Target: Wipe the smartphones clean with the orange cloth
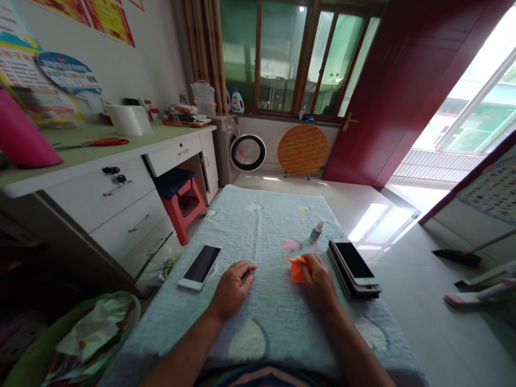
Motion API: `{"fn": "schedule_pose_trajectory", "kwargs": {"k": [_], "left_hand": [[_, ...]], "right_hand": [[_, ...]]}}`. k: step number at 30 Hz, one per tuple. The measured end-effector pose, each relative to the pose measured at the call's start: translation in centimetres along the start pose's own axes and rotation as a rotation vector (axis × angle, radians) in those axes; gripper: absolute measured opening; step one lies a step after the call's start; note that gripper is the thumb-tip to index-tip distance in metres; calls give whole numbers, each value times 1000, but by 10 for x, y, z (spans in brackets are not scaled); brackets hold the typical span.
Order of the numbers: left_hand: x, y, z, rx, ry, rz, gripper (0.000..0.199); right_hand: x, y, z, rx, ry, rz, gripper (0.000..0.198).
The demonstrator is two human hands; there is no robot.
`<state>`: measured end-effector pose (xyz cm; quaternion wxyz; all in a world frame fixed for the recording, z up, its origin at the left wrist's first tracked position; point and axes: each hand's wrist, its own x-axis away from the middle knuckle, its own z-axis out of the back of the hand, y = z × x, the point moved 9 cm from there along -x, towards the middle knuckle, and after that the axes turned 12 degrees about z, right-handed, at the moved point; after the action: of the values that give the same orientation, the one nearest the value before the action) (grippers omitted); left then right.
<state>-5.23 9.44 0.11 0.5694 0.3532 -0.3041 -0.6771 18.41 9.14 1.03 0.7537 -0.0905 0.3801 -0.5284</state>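
Observation:
My right hand (pixel 318 277) pinches a small orange cloth (pixel 297 271) just above the cloth-covered table. Just beyond it stands a small spray bottle (pixel 316 232) with a clear cap and a blue label. To its right lies a stack of smartphones (pixel 355 266), the top one white-framed with a dark screen. My left hand (pixel 231 287) rests on the table, fingers loosely bent and a gap between thumb and fingers; nothing shows in it. Left of that hand, a white smartphone (pixel 200 266) lies flat with its dark screen up.
A light-blue patterned cloth (pixel 258 226) covers the table. At the lower left stands a green bin (pixel 135 309) with rubbish. A desk (pixel 108 215), a red stool (pixel 185 207) and a washing machine (pixel 224 156) with its door open are beyond; a round wooden tabletop (pixel 303 150) leans by the wall.

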Motion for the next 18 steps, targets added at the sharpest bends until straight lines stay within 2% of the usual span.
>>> {"fn": "schedule_pose_trajectory", "kwargs": {"k": [6, 9, 12, 15, 18], "left_hand": [[5, 6, 1, -75, 67, -59, 27], [6, 7, 9, -168, 176, -95, 28], [4, 1, 28, -353, 306, -53, 30], [-1, -17, 56, -647, 376, 103, 39], [-2, -41, 81, -861, 337, 271, 57]], "right_hand": [[3, 4, 5, 9, 147, 14, 19], [5, 3, 14, 34, 259, 49, 19], [6, -1, 22, 55, 340, 99, 19], [5, -4, 17, 48, 282, 125, 14], [3, -6, 4, 63, 144, 150, 12]]}}
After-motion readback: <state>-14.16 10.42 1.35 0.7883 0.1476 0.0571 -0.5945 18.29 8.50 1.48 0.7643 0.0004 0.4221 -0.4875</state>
